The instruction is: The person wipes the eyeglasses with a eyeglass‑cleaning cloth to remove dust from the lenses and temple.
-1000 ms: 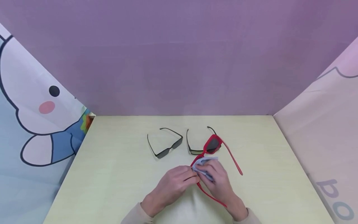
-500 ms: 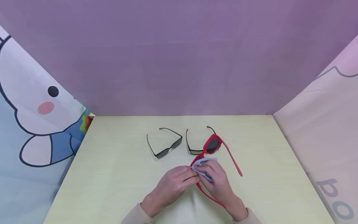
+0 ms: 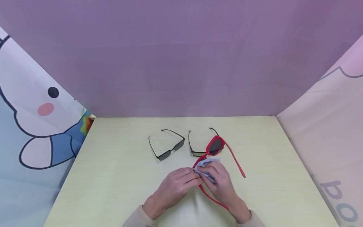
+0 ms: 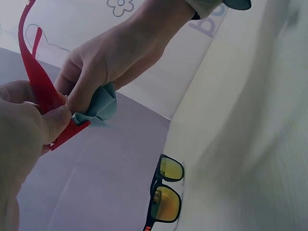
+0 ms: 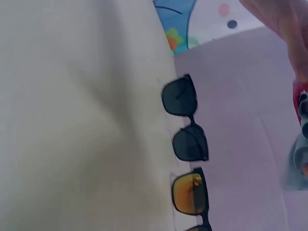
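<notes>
Red-framed sunglasses are held above the table, temples unfolded, one dark lens showing. My left hand grips the frame near the hinge of the nearer temple; in the left wrist view its thumb presses on the red frame. With my right hand I pinch a folded light-blue cloth against the nearer lens, which is mostly covered by cloth and fingers. The same cloth bunches under the right fingers in the left wrist view. Only the edge of the cloth enters the right wrist view.
Black sunglasses with dark lenses lie unfolded on the table, left of centre. Beside them stands a black pair with yellow-orange lenses, partly behind the red pair in the head view. A purple backdrop rises behind the table.
Both hands keep their grip on the red sunglasses and cloth. The cloth and the free red temple shift only very slightly; the head view drifts a little.
</notes>
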`<state>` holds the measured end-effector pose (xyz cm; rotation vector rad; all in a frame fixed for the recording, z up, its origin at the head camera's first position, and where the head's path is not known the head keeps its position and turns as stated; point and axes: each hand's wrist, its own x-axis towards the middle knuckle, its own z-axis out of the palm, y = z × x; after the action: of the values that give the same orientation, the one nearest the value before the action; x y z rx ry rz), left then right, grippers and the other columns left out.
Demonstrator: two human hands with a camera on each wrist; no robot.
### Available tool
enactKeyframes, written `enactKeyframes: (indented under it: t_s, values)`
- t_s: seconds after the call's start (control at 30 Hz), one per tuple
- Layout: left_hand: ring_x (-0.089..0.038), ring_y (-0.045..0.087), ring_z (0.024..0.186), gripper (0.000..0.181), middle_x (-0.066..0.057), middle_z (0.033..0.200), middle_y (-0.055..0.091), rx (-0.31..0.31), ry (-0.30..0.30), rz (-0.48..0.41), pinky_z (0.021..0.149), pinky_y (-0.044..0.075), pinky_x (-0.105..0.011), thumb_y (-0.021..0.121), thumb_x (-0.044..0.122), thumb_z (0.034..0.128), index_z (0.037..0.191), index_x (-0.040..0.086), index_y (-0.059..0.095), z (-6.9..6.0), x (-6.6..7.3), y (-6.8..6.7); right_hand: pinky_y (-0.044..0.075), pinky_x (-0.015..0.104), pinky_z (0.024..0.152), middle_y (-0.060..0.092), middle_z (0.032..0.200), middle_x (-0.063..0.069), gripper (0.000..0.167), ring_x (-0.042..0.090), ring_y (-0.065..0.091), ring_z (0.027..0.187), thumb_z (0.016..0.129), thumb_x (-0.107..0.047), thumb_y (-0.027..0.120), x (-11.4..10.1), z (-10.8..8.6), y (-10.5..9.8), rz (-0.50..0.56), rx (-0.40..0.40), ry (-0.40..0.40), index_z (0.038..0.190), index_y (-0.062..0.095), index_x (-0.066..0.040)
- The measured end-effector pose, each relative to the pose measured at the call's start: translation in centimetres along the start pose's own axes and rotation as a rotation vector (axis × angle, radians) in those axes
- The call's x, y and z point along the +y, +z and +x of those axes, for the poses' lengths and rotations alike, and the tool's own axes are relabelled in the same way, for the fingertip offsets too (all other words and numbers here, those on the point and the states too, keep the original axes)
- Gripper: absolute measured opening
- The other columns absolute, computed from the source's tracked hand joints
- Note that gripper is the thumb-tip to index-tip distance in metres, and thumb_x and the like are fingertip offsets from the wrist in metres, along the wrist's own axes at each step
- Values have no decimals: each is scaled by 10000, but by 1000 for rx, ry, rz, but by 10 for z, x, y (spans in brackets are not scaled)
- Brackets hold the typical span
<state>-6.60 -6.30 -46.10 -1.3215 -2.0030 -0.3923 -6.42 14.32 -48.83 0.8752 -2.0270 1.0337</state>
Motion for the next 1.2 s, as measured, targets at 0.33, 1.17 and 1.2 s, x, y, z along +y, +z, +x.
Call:
enactKeyframes:
  t_s: [0.33, 1.17, 1.2]
  values:
    - [-70, 656, 995, 290, 80, 1012, 738, -9, -2, -36, 1007, 518, -190, 523, 34, 1056, 1007, 163, 777, -1, 0, -1, 523, 212, 879, 663, 954, 61, 326, 239, 637, 884, 1047, -330, 619, 2, 5, -3, -102, 81, 46, 1028, 762, -37]
    - [-77, 656, 1014, 395, 79, 1065, 749, -1, -4, -11, 987, 531, -201, 411, 84, 1112, 1026, 171, 786, -3, -2, -2, 518, 194, 894, 660, 968, 103, 276, 230, 625, 882, 1047, -232, 619, -4, -5, 8, 31, 22, -51, 1026, 726, 21]
    - [-76, 656, 1015, 390, 81, 1066, 748, -3, -4, -14, 986, 531, -200, 415, 83, 1110, 1025, 172, 784, -3, -2, -2, 516, 197, 900, 661, 969, 100, 274, 233, 627, 886, 1047, -232, 618, -4, -6, 8, 30, 24, -51, 1024, 727, 18]
